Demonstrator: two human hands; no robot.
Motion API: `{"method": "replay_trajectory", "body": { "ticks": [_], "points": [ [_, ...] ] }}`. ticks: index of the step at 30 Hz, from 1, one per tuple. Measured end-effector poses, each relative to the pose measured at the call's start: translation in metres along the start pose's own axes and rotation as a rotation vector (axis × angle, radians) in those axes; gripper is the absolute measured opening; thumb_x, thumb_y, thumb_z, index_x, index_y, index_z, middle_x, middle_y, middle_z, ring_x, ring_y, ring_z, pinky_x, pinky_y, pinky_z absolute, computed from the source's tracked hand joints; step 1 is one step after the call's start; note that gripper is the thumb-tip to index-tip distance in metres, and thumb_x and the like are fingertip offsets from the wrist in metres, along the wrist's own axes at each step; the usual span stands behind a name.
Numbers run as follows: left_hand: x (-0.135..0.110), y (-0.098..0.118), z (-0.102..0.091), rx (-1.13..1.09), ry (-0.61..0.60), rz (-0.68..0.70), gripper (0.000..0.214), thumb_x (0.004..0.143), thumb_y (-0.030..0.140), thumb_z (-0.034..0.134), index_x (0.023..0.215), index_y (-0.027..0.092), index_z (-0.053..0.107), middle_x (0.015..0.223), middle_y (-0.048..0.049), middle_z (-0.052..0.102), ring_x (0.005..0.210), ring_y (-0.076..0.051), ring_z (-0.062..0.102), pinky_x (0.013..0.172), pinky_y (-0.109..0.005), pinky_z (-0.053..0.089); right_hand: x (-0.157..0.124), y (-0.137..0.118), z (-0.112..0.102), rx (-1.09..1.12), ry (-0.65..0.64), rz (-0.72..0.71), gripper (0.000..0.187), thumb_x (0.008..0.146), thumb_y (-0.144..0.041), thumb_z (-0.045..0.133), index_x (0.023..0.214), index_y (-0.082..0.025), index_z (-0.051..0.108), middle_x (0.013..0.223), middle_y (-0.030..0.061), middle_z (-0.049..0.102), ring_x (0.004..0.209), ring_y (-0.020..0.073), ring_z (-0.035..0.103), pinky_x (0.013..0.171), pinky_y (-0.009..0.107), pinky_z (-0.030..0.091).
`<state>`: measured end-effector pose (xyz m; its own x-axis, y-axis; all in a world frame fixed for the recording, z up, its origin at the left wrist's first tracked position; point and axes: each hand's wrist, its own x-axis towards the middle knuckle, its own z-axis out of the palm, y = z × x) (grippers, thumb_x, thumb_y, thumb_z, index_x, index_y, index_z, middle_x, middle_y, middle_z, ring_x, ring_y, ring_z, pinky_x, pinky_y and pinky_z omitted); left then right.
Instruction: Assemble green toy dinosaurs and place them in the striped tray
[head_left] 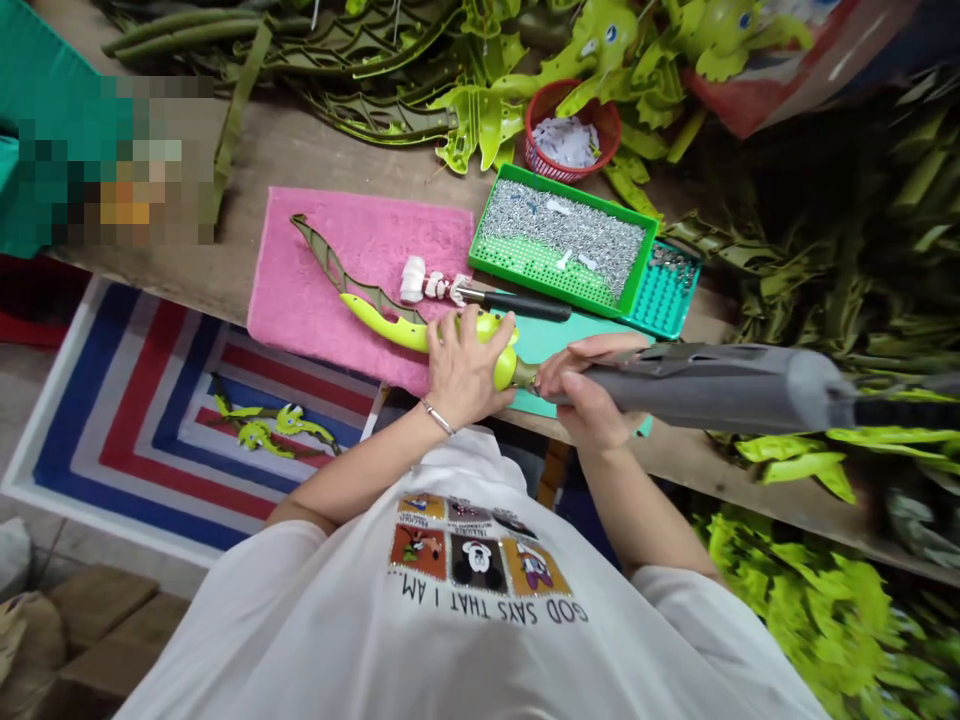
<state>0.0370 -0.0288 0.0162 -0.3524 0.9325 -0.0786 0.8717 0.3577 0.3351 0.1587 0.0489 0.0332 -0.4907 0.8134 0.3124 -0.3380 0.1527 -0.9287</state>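
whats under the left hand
A lime-green plastic piece shows on both sides of the left hand, its curved end over the pink towel. The stretch directly beneath the hand is covered.

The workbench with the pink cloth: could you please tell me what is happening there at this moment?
A person's left hand holds down a yellow-green piece, which lies partly on the pink cloth. The right hand grips a thick gray tool, its tip end close to the piece; contact is hidden by the fingers. Beyond them lie a black-handled tool and a green tray of small metal parts.
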Motion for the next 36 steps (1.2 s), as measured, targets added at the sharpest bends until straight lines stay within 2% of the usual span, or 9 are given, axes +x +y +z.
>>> {"method": "replay_trajectory", "body": {
  "ticks": [4,12,18,20,23,25,27,31,36],
  "points": [
    [0.0,0.001,0.0,0.002,0.012,0.007,0.085,0.076,0.056,0.072,0.151,0.028,0.044,0.154,-0.0173,0.039,0.135,-0.043,0.037,0.111,-0.058,0.023,-0.007,0.014,-0.002,-0.031,-0.037,-0.029,0.018,0.083,-0.028,0.069,0.1,-0.033,0.064,0.06,-0.0071,0.061,0.047,0.0165,0.058,0.048,0.032,0.051],
    [-0.003,0.002,0.005,0.017,0.026,0.003,0.078,0.08,0.052,0.067,0.151,0.029,0.044,0.156,-0.018,0.038,0.132,-0.043,0.041,0.107,-0.06,0.026,-0.007,0.026,-0.001,0.013,-0.169,-0.062,0.017,0.08,-0.02,0.072,0.091,-0.03,0.065,0.063,-0.0063,0.063,0.047,0.0137,0.056,0.047,0.029,0.047],
    [-0.002,0.0,0.003,0.013,0.049,0.012,0.082,0.076,0.055,0.072,0.15,0.028,0.046,0.155,-0.0184,0.04,0.129,-0.043,0.042,0.105,-0.059,0.029,0.008,0.015,-0.011,0.02,-0.329,0.074,0.015,0.079,-0.026,0.074,0.092,-0.026,0.068,0.058,-0.0041,0.065,0.044,0.0147,0.057,0.043,0.029,0.047],
    [-0.002,-0.004,-0.002,0.009,0.032,0.028,0.089,0.071,0.055,0.077,0.15,0.028,0.047,0.154,-0.0181,0.041,0.128,-0.042,0.043,0.105,-0.057,0.03,0.024,0.006,-0.011,0.029,-0.277,0.02,0.022,0.079,-0.031,0.075,0.1,-0.027,0.07,0.055,-0.0045,0.065,0.041,0.0153,0.056,0.042,0.03,0.047],
    [-0.005,-0.016,-0.015,0.019,0.018,0.046,0.093,0.065,0.051,0.084,0.148,0.029,0.048,0.153,-0.0176,0.041,0.127,-0.042,0.043,0.105,-0.057,0.031,0.058,0.002,-0.01,0.002,-0.019,-0.163,0.027,0.073,-0.042,0.078,0.095,-0.03,0.068,0.047,-0.007,0.057,0.036,0.0155,0.051,0.04,0.031,0.046],
    [-0.006,-0.026,-0.022,0.022,0.015,0.042,0.095,0.063,0.049,0.086,0.147,0.028,0.05,0.153,-0.0178,0.041,0.127,-0.042,0.043,0.106,-0.057,0.032,0.081,0.011,-0.011,-0.062,0.173,-0.194,0.031,0.07,-0.051,0.077,0.087,-0.029,0.064,0.046,-0.0081,0.051,0.036,0.015,0.049,0.041,0.032,0.046],
    [-0.006,-0.037,-0.026,0.022,0.003,0.031,0.096,0.061,0.047,0.088,0.146,0.026,0.051,0.152,-0.0186,0.042,0.128,-0.042,0.043,0.106,-0.057,0.034,0.1,0.027,-0.014,-0.128,0.283,-0.162,0.036,0.07,-0.057,0.074,0.081,-0.027,0.058,0.048,-0.0081,0.047,0.039,0.0143,0.05,0.045,0.032,0.048],
    [-0.004,-0.046,-0.022,0.031,-0.022,0.033,0.099,0.061,0.05,0.089,0.147,0.023,0.049,0.158,-0.0217,0.036,0.14,-0.046,0.037,0.112,-0.062,0.03,0.122,0.064,-0.017,-0.206,0.352,-0.112,0.038,0.072,-0.056,0.069,0.071,-0.025,0.049,0.051,-0.0076,0.047,0.043,0.0121,0.052,0.05,0.029,0.049],
    [-0.011,-0.027,-0.011,0.077,0.017,0.087,0.101,0.076,0.062,0.076,0.155,0.013,0.037,0.165,-0.0294,0.019,0.153,-0.049,0.013,0.117,-0.073,0.014,0.133,0.085,-0.015,-0.203,0.364,-0.109,0.036,0.07,-0.05,0.069,0.066,-0.024,0.045,0.049,-0.0078,0.048,0.042,0.0104,0.051,0.048,0.026,0.046]
  ]
}}
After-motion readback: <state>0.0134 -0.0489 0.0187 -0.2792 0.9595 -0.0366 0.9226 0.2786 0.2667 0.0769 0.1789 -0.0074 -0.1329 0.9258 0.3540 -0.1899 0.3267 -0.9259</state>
